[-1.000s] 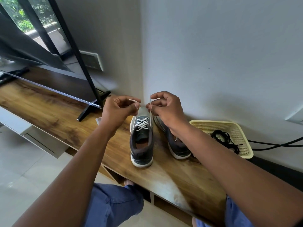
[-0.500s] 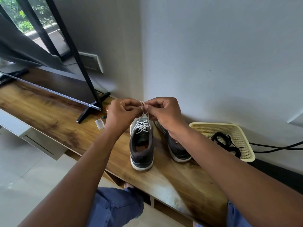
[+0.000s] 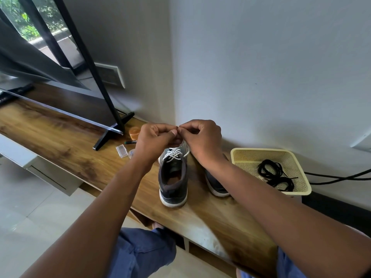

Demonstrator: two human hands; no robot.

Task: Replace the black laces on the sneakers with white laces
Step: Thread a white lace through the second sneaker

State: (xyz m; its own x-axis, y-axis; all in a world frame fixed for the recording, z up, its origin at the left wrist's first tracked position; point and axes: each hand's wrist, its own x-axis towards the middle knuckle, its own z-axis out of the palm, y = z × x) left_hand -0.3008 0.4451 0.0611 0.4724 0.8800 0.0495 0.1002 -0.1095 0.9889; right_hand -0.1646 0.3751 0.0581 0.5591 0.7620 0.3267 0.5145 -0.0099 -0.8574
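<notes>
1. Head view, what has changed: a second ago I had my left hand (image 3: pixel 154 140) and right hand (image 3: pixel 202 141) held apart, each pulling one end of the flat white cotton lace (image 3: pixel 174 154) taut above the shoe. Now I bring them together until the fingertips meet over the tongue, each hand pinching its lace end.
2. What that means: I judge I am crossing the ends to begin the knot, so lacing on this shoe looks nearly finished.
3. The task's thing: the dark grey, white-soled left-hand sneaker (image 3: pixel 173 177) stands upright on the wooden shelf (image 3: pixel 66 141), heel toward me, white criss-crosses showing over its eyelets.
4. The second grey sneaker (image 3: pixel 217 186) sits just beside it, mostly hidden by my right forearm; I cannot tell its lacing.
5. The removed black laces (image 3: pixel 275 175) lie coiled in the cream plastic mesh basket (image 3: pixel 261 151), near the shoes.
</notes>
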